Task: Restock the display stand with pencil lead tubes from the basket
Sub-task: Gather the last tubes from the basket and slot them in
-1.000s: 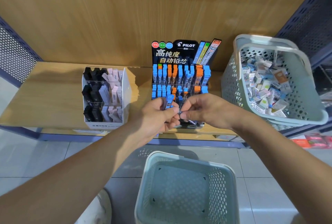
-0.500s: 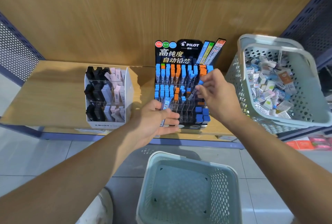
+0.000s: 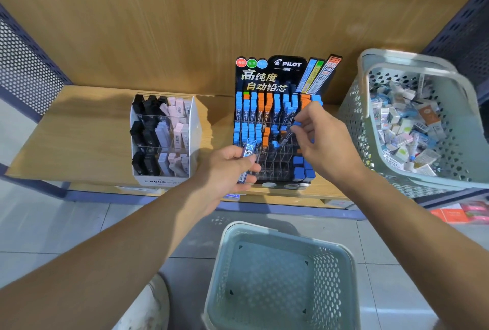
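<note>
A wooden shelf [image 3: 79,131] carries the black stand [image 3: 280,75] of clear square slots. Before it, the left hand [image 3: 225,171] grips a flat blue-labelled tube [image 3: 248,153]; the right hand [image 3: 325,141] pinches a slim, blue-capped tube [image 3: 290,133] slanting over the stand's middle row.

The shelf [image 3: 79,128] lies bare at left. A narrow gap separates the eraser box [image 3: 194,128] from the stand [image 3: 277,75], whose near slots are open. The full basket [image 3: 455,86] sits just beside the stand's right. The floor basket [image 3: 344,263] blocks the near approach.
</note>
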